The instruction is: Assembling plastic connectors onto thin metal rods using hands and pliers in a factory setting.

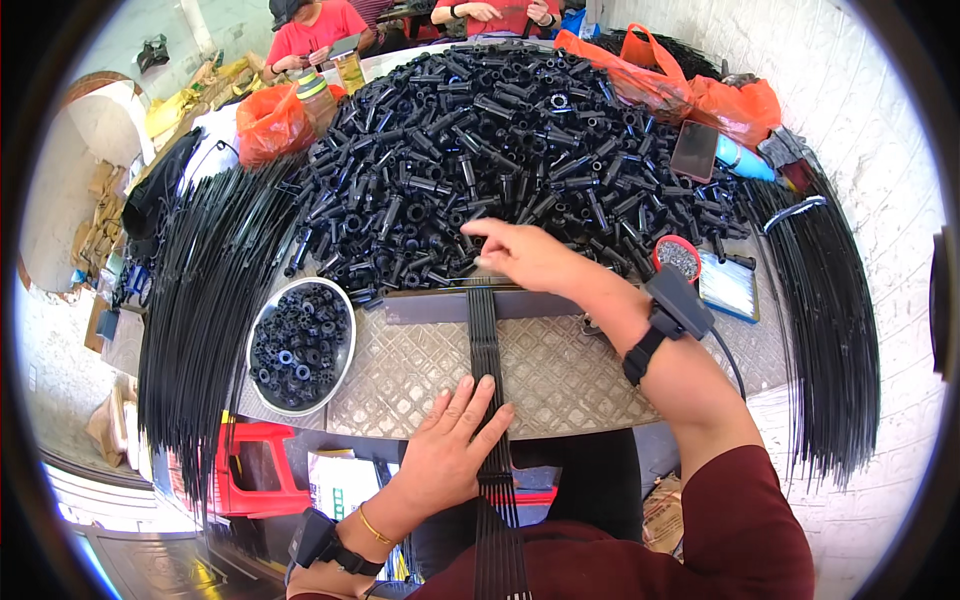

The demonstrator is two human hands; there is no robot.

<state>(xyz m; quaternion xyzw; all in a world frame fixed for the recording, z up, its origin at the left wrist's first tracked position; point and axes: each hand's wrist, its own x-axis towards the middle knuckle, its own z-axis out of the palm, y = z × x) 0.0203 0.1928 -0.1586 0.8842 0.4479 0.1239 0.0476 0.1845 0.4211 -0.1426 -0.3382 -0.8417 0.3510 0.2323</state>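
Note:
My left hand (455, 447) lies flat with its fingers spread, pressing on a row of thin black rods (484, 340). These rods run side by side from my lap across the near table edge to a dark bar (420, 307). Above their far ends is my right hand (522, 256), its index finger stretched out to the left and the lower fingers slightly blurred. I see nothing held in it. Just beyond rises a big heap of black tubular plastic parts (450, 150).
A white-rimmed bowl (351, 345) of small black rings stands left. Bundles of black rods (200, 330) hang over both table sides. Right are a red tub (664, 243) of small grey pieces, a phone (694, 151) and orange bags (735, 108). Two people sit across the table.

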